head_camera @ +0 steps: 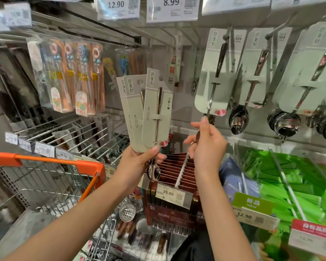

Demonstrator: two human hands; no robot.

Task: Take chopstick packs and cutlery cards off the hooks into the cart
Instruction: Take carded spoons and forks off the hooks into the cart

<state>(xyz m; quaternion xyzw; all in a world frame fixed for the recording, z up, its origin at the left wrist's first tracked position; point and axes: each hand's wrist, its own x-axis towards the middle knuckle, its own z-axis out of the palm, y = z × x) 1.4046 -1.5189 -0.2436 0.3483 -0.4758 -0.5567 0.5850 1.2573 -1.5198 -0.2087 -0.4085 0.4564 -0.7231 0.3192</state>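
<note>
My left hand (139,159) grips a fan of three cutlery cards (149,110) by their lower ends, thumb pinching across the front, holding them upright in front of the shelf wall. Each card is pale grey-green with dark characters printed down the top, a round hanging hole, and a slim gold-toned spoon strapped along the middle; the spoon bowls (154,173) hang below my fingers. My right hand (205,146) is raised beside them, its fingers curled round the spoon end of the next card (215,72), which hangs on its hook (226,35) at the upper right of the shelf wall. More such cards (262,68) with steel spoons hang in a row further right. Colourful chopstick packs (72,76) hang at the upper left. The wire cart (51,162) with its orange handle stands at the lower left, below my left arm.
</note>
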